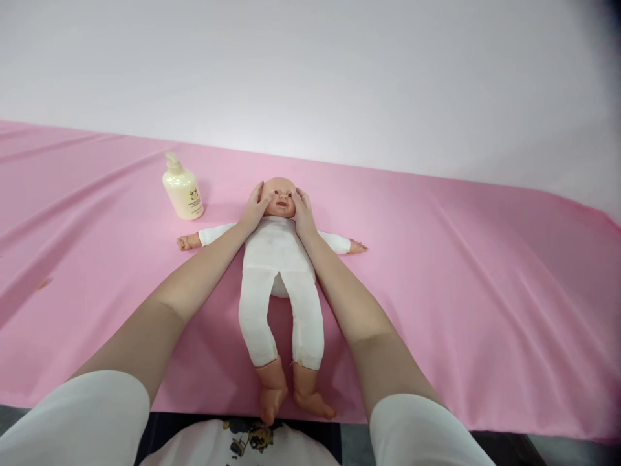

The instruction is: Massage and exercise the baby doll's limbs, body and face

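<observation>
A baby doll (279, 249) with a white cloth body lies on its back, head away from me and feet towards me. My left hand (255, 210) cups the left side of its head, the thumb on the cheek. On the opposite side, my right hand (303, 210) lies along the other cheek, its thumb near the eye. Both hands hold the head between them, with some fingers hidden behind it. The doll's arms stretch out sideways beneath my forearms. A cream pump bottle (185, 191) stands upright to the left of the head, apart from my left hand.
A pink cloth (460, 291) with creases covers the table. Behind its far edge rises a plain white wall (310, 77). The doll's feet lie near the table's front edge, close to my body.
</observation>
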